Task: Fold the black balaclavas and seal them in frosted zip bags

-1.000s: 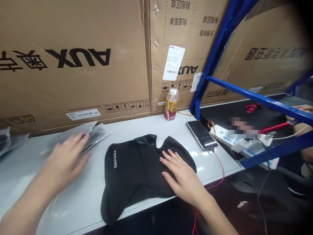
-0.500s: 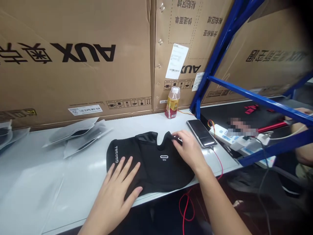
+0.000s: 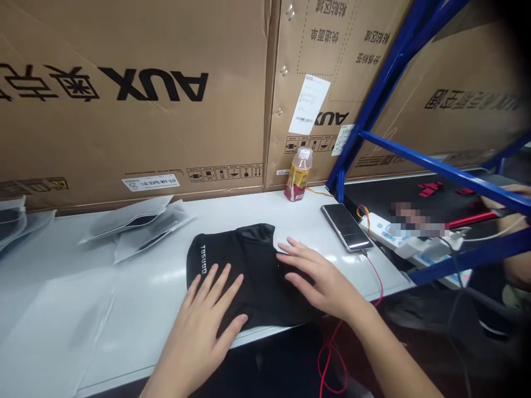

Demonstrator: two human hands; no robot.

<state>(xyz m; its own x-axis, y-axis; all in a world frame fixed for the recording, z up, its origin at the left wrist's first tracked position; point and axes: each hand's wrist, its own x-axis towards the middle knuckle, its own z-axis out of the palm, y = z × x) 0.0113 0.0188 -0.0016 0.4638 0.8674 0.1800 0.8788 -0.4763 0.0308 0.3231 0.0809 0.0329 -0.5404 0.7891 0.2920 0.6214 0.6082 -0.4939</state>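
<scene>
A black fabric piece (image 3: 253, 276) with white lettering on its left end lies flat near the table's front edge; I cannot tell its exact kind. My left hand (image 3: 207, 323) rests on its left part, fingers spread and flat. Over its right part is my right hand (image 3: 315, 276), fingers stretched out and apart, palm down. Whether those fingertips press on the cloth is hard to tell. The right hand covers part of the cloth's right side, and the small white logo there is out of sight.
A phone (image 3: 346, 226) on a red cable lies right of the cloth. Behind stands a drink bottle (image 3: 297, 176). Plastic pouches (image 3: 128, 221) lie left on the white table (image 3: 53, 298). Large cartons (image 3: 136, 132) back it. Beyond a blue frame (image 3: 431, 166) are power strips (image 3: 384, 229) and another person's arm (image 3: 516, 243).
My right hand has let go of the cloth's upper right edge and moved left and slightly down over it, fingers spreading. The right flap now lies lower. My left hand stays on the cloth.
</scene>
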